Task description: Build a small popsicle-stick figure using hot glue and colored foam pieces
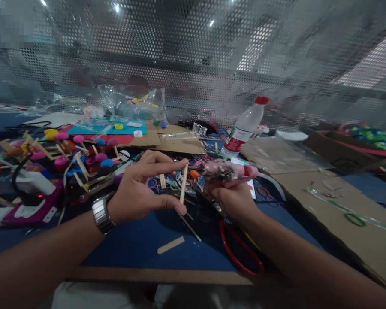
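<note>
My left hand (144, 182) pinches a short wooden craft stick (184, 183) by its two ends, between thumb and forefinger, above the table. Close to its right, my right hand (233, 197) is wrapped round a pink glue gun (227, 171), whose nozzle points left toward the stick. Smudges cover the front of the gun. A loose craft stick piece (170, 245) lies on the blue tabletop below, and red-handled scissors (239, 253) rest under my right wrist. Coloured rubber bands and more stick pieces lie behind my hands.
A water bottle (246, 126) with a red cap stands behind the glue gun. At left are stick-and-pompom pieces (80, 159) and a purple power strip (35, 206) with plugs. Cardboard (334, 206) and a box (347, 150) lie right. A perforated metal screen (186, 56) rises behind.
</note>
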A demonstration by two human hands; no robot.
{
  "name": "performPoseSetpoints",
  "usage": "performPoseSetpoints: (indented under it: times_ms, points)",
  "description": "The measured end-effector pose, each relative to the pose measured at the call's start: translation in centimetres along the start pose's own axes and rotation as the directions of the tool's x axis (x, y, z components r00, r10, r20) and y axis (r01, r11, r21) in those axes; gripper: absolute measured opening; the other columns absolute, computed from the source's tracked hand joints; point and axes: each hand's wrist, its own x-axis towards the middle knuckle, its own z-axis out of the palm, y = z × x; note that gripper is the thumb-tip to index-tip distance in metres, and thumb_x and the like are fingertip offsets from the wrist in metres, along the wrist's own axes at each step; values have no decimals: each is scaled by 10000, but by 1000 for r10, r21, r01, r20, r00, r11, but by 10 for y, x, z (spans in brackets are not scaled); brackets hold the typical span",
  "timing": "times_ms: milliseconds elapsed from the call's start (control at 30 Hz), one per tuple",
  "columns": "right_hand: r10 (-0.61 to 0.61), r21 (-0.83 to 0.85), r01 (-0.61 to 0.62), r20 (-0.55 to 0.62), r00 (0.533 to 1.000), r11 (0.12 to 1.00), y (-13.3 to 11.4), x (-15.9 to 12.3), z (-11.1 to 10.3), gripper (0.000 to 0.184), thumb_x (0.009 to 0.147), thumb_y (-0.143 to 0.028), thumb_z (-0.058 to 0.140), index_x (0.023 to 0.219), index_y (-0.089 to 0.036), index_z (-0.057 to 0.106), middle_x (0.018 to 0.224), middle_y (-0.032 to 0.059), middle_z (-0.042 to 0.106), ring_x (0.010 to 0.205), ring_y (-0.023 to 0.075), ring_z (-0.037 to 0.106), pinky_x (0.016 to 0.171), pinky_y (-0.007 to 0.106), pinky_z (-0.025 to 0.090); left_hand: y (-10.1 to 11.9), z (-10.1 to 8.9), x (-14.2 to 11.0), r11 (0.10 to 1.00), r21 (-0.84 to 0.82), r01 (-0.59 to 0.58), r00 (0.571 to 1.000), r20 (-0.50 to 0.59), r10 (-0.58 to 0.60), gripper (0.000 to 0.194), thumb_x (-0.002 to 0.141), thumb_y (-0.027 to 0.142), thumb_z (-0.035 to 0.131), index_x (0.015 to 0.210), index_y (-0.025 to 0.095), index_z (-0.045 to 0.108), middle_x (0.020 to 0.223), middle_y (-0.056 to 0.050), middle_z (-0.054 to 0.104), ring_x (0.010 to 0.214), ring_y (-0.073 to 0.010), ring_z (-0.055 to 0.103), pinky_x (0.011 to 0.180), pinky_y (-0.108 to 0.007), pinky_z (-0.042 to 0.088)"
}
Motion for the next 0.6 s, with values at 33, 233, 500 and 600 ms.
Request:
performPoseSetpoints:
  times_ms: [33,233,500,600]
  points:
    - [-4,1,4,5,1000,1000,0,0,0,78,481,-243,534,471,-246,457,491,-20,450,486,134,370,433,299,278,0,0,0,1000,2,-3,1000,1,3,762,499,464,984,1221,393,750,955,-56,705,924,-234,594,866,-384,489]
    - [-8,13,8,-30,1000,1000,2,0,1,102,493,-226,561,495,-239,460,487,-30,445,481,131,381,431,289,299,0,1,1,1000,17,-21,1000,11,21,766,508,456,983,1232,400,740,949,-47,705,907,-219,595,843,-367,491]
    - [-65,70,66,-8,998,995,12,3,1,150,531,-192,586,588,-260,466,525,-36,431,498,145,399,425,303,363,-2,1,0,999,18,-47,999,6,47,770,518,476,972,1245,411,728,960,-44,713,902,-214,598,836,-363,495]
    - [-84,82,82,17,996,993,10,3,1,147,538,-180,575,612,-257,474,538,-40,426,497,141,399,438,302,379,-2,1,0,999,17,-48,999,16,48,778,521,455,976,1254,418,719,959,-36,709,909,-210,593,840,-358,488]
